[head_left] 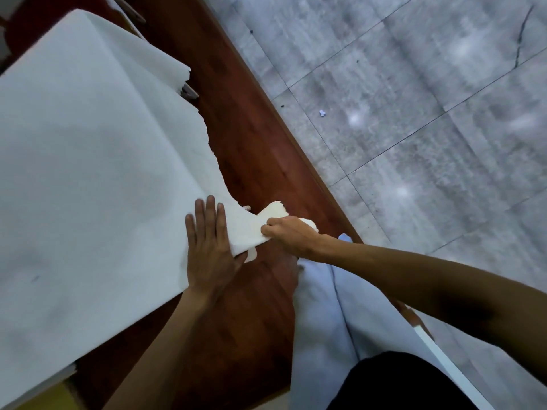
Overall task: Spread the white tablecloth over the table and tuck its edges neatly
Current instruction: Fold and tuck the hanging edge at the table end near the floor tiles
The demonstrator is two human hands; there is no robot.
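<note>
Trousers (325, 306), pale blue, nearest the lens, on red-brown wood floor (251, 149) by the table corner. Just beyond, left hand (210, 247) laid flat, fingers straight, pressing white tablecloth (88, 158) down at the near corner, likely as an anchor against sliding during the pull. Right beside it, right hand (287, 233), fingers curled, pinching the loose corner flap of the same cloth, drawn out sideways past the edge and off the surface, probably for tension before folding under. Cloth spread over the whole visible top, mostly smooth, table itself hidden beneath. Right-side overhang wavy, not tucked yet; far corner hanging in a folded point. Judged stage: spreading done, tucking of this near corner in hand, other edges left. Risk: too hard a pull against the flat palm, wrinkles dragged across the top. Farthest out, grey tiled floor (414, 113) with a few small scraps
</note>
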